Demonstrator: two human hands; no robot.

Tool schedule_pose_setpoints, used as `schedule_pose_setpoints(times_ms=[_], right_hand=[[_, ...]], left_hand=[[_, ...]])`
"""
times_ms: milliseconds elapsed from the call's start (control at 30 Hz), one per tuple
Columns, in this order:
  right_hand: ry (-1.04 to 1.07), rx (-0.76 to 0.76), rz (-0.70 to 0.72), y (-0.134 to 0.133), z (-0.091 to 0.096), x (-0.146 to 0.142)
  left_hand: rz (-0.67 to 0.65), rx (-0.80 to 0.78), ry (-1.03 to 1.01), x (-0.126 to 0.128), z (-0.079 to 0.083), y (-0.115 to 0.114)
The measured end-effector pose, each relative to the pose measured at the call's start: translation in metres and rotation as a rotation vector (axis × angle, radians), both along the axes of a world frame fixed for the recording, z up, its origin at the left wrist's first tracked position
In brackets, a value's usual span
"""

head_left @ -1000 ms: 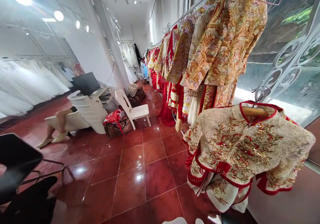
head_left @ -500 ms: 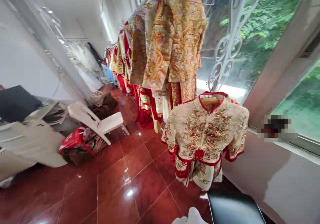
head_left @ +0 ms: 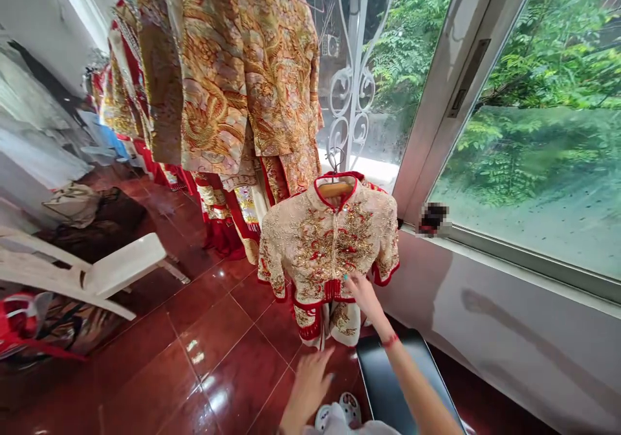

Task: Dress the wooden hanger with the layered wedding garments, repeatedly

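Beyond the black seat [head_left: 381, 377], to its left, I see the cream jacket [head_left: 320, 244] hanging, gold-beaded, red-edged. Left of this seat, the left grip [head_left: 309, 378] is released, half open. Beyond the seat, the right grip [head_left: 361, 291], partly curled, is at the jacket's lower front; whether it grasps, I cannot tell.

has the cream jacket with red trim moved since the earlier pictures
No, the cream, gold-embroidered jacket with red trim shows no clear shift: it still hangs just below the white scrolled metal window grille.
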State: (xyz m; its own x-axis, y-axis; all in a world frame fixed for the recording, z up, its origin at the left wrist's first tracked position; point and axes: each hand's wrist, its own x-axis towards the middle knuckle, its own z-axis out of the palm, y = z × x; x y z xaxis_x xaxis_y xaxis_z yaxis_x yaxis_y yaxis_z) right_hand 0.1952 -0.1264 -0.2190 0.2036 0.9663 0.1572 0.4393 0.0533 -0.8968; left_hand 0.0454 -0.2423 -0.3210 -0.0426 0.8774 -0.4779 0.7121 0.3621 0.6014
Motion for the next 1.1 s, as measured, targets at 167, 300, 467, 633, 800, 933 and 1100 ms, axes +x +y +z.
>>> schedule_pose_setpoints(times_ms=[167,300,467,633,800,933,1100], right_hand=[[-0.229,0.196,-0.075,0.085,0.074,-0.01],[-0.306,0.218,-0.047,0.124,0.098,-0.008],[-0.15,0.223,0.064,0.122,0.083,0.004],[0.034,0.25,0.244,0.083,0.056,0.012],[0.294,0.185,0.298,0.056,0.025,0.015],[0.378,0.141,0.301,0.064,0.011,0.01],[0.312,0.082,0.234,0.082,-0.025,0.001]], left_hand=[[-0.563,0.295,-0.467,0.055,0.071,-0.008],[-0.792,0.186,-0.355,0.049,0.083,-0.024],[-0.577,0.351,-0.313,0.028,0.093,0.003],[-0.363,0.92,-0.037,0.019,0.154,0.085],[-0.501,1.048,0.444,0.018,0.212,0.158],[-0.559,1.041,0.642,0.019,0.223,0.185],[-0.581,1.218,0.569,0.004,0.217,0.185]])
